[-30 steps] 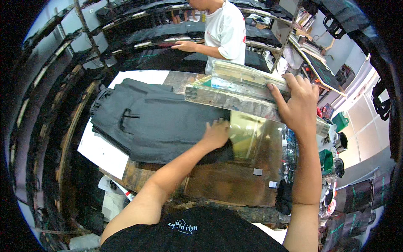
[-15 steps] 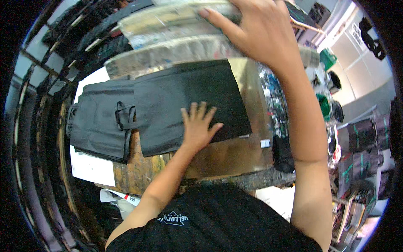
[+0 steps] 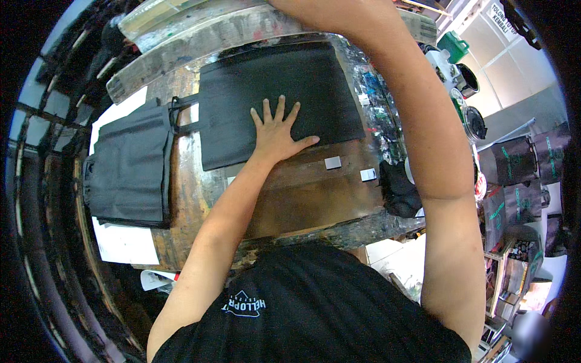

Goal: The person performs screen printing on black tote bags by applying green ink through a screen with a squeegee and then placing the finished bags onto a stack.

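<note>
A black fabric tote bag lies flat on the worn, paint-stained table. Its handles stretch left toward a stack of similar black bags. My left hand rests palm down on the bag's near half, fingers spread. Beyond the bag, a paint-smeared wooden frame stands raised across the table's far side. My right hand reaches up to the top edge by this frame; its fingers are out of the picture, so its grip is hidden.
White paper shows under the bag stack. Small white pieces lie near the bag's front edge. A dark cloth sits at the table's right. Further right are a green jug, open containers and printed black bags. Dark racks line the left.
The bag now lies straighter and apart from the stack, and small white pieces before it are uncovered. My right hand has gone higher, mostly out of view. My left hand stays spread on the bag.
</note>
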Motion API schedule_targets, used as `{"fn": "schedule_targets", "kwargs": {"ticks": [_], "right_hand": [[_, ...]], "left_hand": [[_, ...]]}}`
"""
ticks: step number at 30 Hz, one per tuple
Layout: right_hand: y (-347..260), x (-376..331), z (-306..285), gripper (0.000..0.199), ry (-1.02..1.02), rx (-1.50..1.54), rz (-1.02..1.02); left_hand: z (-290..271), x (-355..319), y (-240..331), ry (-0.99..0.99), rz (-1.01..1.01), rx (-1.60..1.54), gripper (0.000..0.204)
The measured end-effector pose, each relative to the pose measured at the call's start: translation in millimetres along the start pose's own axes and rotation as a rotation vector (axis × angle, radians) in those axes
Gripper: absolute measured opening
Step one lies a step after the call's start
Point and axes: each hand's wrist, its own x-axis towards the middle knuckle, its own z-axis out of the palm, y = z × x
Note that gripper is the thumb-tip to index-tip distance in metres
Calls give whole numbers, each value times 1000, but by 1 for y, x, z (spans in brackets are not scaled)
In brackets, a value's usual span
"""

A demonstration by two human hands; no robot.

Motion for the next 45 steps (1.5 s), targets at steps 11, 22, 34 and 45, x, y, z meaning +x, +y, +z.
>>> {"fn": "schedule_targets", "kwargs": {"ticks": [11,22,34,45], "right_hand": [[-3,9,4,64,-46,84,41],[2,1,12,65,117,109,26],[-11,-40,18,59,218,-61,-46],[-47,-185,76,70,-290,100,-13]], "left_hand": [[-3,-20,25,51,18,-57,117],[-3,-109,56,157,71,-141,79],[-180,-98,-62,726,-246,-1532,108],[-81,-194,-60,483,-529,-1068,112]]}}
